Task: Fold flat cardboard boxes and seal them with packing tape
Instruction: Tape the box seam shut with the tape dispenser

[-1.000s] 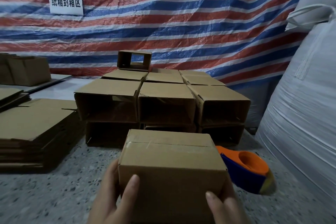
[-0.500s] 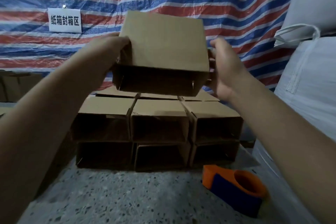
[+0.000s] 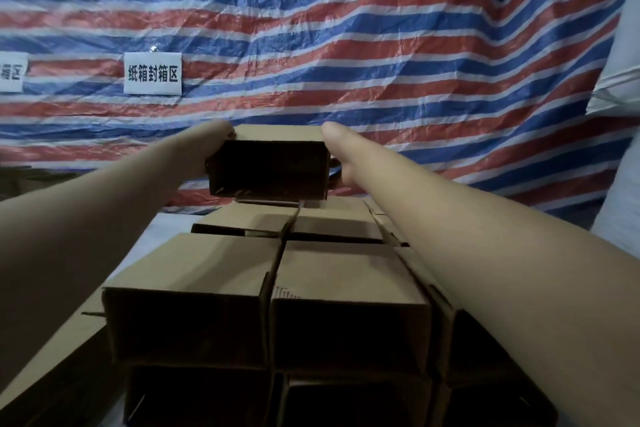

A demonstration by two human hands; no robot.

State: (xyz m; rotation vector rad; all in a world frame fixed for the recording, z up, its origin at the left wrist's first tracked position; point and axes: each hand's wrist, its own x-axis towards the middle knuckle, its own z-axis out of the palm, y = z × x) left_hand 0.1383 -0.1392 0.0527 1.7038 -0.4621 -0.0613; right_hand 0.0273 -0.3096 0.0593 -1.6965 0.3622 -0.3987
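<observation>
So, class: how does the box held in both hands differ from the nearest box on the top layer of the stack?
The held box is gripped by the left hand and right hand at the stack's far end; the nearest box rests untouched. The held box looks smaller, being farther. Both are brown cardboard, open ends facing the camera.

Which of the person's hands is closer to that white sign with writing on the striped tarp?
The left. The left hand grips the held box on its left side, below and just right of the white sign; the right hand holds the box's far side, farther away.
</observation>
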